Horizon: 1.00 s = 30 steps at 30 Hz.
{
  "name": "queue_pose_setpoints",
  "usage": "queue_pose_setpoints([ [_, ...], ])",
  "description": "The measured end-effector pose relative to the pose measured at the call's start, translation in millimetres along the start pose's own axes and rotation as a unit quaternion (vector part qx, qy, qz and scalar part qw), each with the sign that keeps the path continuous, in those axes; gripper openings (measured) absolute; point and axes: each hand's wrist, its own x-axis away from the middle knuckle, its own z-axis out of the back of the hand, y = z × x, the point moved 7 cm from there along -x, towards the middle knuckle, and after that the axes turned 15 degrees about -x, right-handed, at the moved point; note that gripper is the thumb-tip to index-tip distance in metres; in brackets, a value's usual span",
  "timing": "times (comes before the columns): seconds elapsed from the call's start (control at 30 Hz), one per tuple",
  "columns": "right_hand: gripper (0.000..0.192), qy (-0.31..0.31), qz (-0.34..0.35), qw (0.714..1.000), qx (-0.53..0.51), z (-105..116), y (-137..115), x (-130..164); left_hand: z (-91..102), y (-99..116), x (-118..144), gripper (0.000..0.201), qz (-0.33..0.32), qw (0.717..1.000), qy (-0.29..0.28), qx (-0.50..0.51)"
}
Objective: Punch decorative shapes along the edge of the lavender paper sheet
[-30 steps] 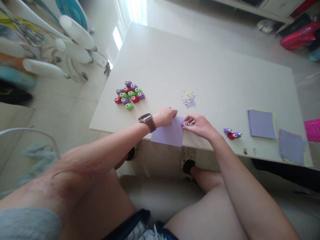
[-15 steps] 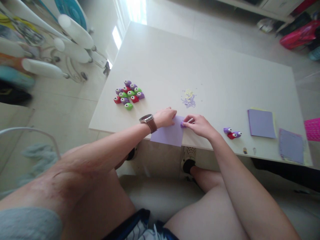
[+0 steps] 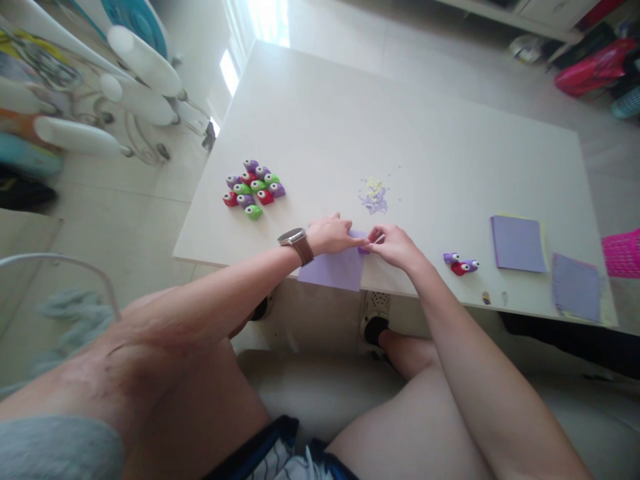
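Two hands meet at frame centre: left hand (image 3: 331, 236) pins lilac paper sheet (image 3: 332, 268) at the table (image 3: 400, 127) edge; right hand (image 3: 395, 244) pinches small purple punch (image 3: 365, 249). Punched confetti pile (image 3: 373, 195) lies above; purple paper stack (image 3: 517, 235) right looks unpunched.

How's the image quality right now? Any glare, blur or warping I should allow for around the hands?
Head view: strong window glare washes out the far end of the table; wide-angle warping bends the table's edges and stretches the arms; the picture is soft, so the small purple punch between the left hand and right hand is hard to make out on the purple paper; shadows are faint.
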Motion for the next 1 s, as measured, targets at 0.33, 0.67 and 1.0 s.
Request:
queue_pose_setpoints([
  [0.33,0.022,0.024,-0.050,0.997,0.051,1,1,-8,-1.3,5,1,0.078,0.033,0.999,-0.005,-0.034],
  [0.67,0.018,-0.034,-0.070,0.997,0.005,-4,-1,-8,-2.9,3,0,0.075,0.015,0.998,-0.035,-0.043],
  [1.0,0.028,-0.020,-0.021,0.997,0.065,12,-13,5,-7.3,0,-4,0.048,-0.025,0.998,-0.001,-0.056],
])
